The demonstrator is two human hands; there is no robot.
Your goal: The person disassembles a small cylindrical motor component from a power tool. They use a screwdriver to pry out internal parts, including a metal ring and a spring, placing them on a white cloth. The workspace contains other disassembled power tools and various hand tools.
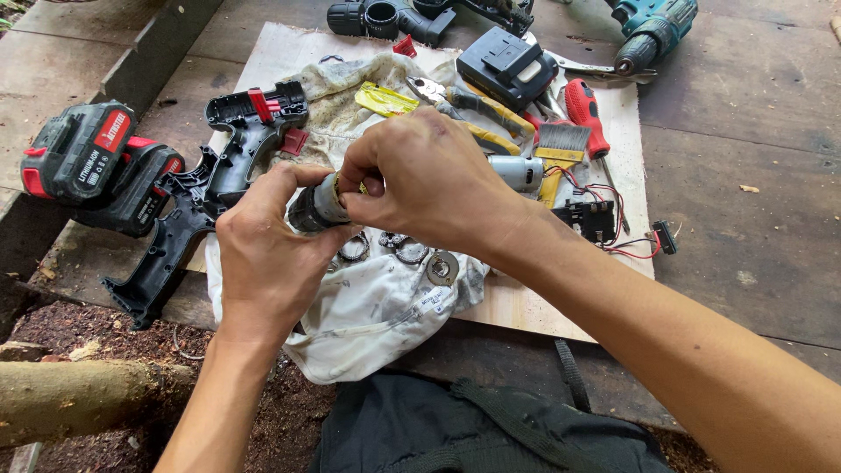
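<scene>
My left hand [263, 250] grips a dark and metallic cylindrical drill gearbox [317, 207] just above a dirty white cloth [377, 307]. My right hand [429, 180] pinches the gearbox's open end from the right; what its fingertips hold is hidden. Several small metal rings and a gear [441, 267] lie on the cloth under my hands. A small silver motor [517, 172] with red wires rests just behind my right hand. Two black drill housing halves [232, 149] lie at the left.
Two black-and-red battery packs [83, 153] sit at far left. Pliers [464, 98], a paintbrush [561, 144], a red-handled screwdriver [585, 109], a black battery [508, 66] and a teal drill [653, 31] lie behind. A thin wooden board [543, 307] lies under the cloth. A black bag [473, 429] lies nearest me.
</scene>
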